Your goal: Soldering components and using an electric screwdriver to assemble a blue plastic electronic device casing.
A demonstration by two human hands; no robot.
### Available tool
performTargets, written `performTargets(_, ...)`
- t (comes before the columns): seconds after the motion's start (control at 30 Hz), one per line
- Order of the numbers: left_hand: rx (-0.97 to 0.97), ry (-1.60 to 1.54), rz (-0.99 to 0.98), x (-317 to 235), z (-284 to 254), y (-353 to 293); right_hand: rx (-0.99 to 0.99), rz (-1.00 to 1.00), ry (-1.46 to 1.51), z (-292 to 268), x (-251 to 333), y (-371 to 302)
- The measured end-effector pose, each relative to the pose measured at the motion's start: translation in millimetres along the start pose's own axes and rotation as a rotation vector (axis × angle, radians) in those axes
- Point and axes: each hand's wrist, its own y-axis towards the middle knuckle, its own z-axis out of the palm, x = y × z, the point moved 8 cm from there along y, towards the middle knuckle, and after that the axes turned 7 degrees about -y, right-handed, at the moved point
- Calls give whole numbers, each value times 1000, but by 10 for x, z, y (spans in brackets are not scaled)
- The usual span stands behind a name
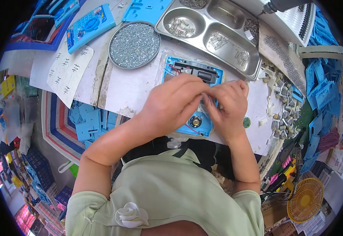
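A blue plastic housing (206,128) lies on the white work table in front of me, its inside facing up. In it are a small round speaker (195,121), a black rectangular part (205,76) and thin red wires. Over the middle of the housing, my left hand (170,101) is closed, thumb and fingers pinched together. My right hand (228,105) meets it there, its fingers bent and its thumb pressed in near the left fingertips. Whatever lies between the fingers is hidden by the hands.
A round metal dish (110,49) of small screws sits at the left, beyond my left hand. Behind the housing stands a divided steel tray (206,24) with small metal parts. Loose metal parts (283,114) lie along the right. A blue toy casing (91,27) rests far left.
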Motion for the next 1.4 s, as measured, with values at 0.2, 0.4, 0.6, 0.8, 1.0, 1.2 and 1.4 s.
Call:
performTargets(0.2, 112, -26, -122, 300, 179, -66, 59, -26, -73, -84, 50, 70)
performTargets(0.4, 56, -13, -30, 216, 157, -39, -10, 79, 142, -35, -118, 27)
performTargets(0.6, 115, -77, -165, 264, 172, -31, -92, 59, 210, -163, -67, 46)
performTargets(0.8, 120, -116, -158, 346, 165, 31, -77, 41, 300, -186, -76, 43)
performTargets(1.0, 207, -134, -266, 394, 135, 97, -11, 266, 461, -169, -290, 8)
performTargets(1.2, 2, -523, -832, 581, 112, -116, 215, 191, 58, -134, -343, -87)
performTargets(1.4, 131, -110, -202, 351, 109, 105, 300, 66, -73, -140, -273, -15)
